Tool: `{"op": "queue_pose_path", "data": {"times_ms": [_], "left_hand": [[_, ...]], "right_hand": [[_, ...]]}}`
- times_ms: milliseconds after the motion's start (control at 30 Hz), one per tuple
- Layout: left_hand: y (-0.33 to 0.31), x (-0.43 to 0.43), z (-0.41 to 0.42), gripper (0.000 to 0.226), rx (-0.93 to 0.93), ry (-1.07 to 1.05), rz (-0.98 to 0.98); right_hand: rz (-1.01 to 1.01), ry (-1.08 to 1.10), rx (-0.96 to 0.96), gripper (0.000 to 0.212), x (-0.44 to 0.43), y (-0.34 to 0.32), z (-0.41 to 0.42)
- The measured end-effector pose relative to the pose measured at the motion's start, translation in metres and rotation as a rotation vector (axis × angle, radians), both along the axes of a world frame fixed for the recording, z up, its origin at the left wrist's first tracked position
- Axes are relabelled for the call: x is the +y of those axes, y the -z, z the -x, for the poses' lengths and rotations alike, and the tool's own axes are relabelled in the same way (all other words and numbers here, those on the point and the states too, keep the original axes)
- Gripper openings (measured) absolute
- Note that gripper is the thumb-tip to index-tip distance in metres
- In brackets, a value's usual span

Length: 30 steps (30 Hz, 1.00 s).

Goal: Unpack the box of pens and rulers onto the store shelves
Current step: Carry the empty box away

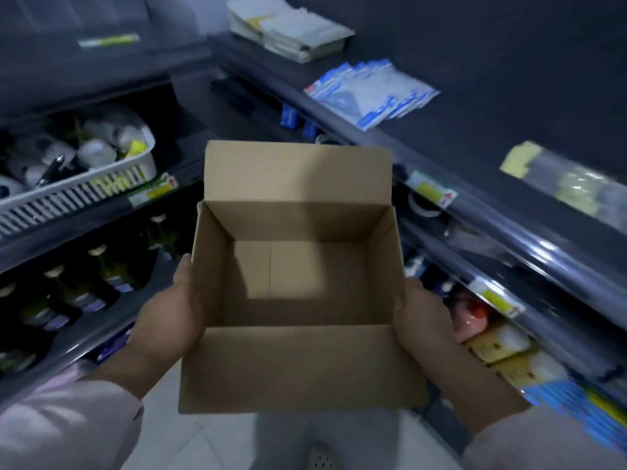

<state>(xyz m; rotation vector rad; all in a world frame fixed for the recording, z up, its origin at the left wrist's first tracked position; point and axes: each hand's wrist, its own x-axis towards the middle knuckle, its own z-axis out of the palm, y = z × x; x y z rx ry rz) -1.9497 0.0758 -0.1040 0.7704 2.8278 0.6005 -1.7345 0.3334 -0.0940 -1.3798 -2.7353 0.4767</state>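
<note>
Dark store shelves (509,184) ran along both sides of a brown cardboard box (295,368), which was held at the middle of the view above a pale tiled floor (203,442). The box stood upright with its flaps folded open, and its inside showed only bare cardboard, with no pens or rulers visible. To the left of the box and higher up, a white slatted basket (68,198) sat on a shelf, filled with blurred pale items. Above and to the right of the box, blue-and-white flat packets (369,93) lay fanned on a shelf; their contents were too blurred to name. The left hand (169,310) pressed against the box's left wall with the thumb lying along the cardboard, and the right hand (420,317) held the right wall. The other fingers of both hands were hidden behind the box, so whether they curled could not be told. Below and left of the box stood a row of dark bottles (78,293). Just right of the box, a small price label (431,189) marked a shelf edge. The unpacking looked finished, with only the empty box left to deal with.
</note>
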Motion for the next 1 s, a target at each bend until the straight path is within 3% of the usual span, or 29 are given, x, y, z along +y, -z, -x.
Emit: {"op": "queue_pose_path", "data": {"times_ms": [133, 267, 400, 533, 700, 867, 1000], "left_hand": [[-0.034, 0.000, -0.004, 0.068, -0.002, 0.153, -0.069], [-0.069, 0.001, -0.019, 0.053, -0.016, 0.396, -0.122], [-0.089, 0.011, -0.047, 0.054, 0.059, 0.518, -0.134], [-0.108, 0.023, -0.089, 0.052, -0.011, 0.682, -0.162], [-0.129, 0.048, -0.162, 0.060, 0.026, 0.858, -0.151], [-0.153, 0.057, -0.257, 0.039, -0.046, 1.081, -0.206], [-0.159, 0.063, -0.346, 0.042, -0.033, 1.218, -0.199]], "right_hand": [[0.014, 0.165, 0.030, 0.016, -0.033, -0.033, -0.051], [-0.005, 0.327, 0.070, 0.016, -0.070, -0.063, -0.100], [-0.054, 0.475, 0.075, 0.001, -0.105, -0.084, -0.152], [-0.102, 0.615, 0.073, 0.012, -0.133, -0.099, -0.208], [-0.163, 0.799, 0.067, 0.015, -0.172, -0.114, -0.294], [-0.178, 0.972, 0.092, 0.010, -0.218, -0.123, -0.386], [-0.179, 1.109, 0.082, 0.014, -0.257, -0.127, -0.471]]}}
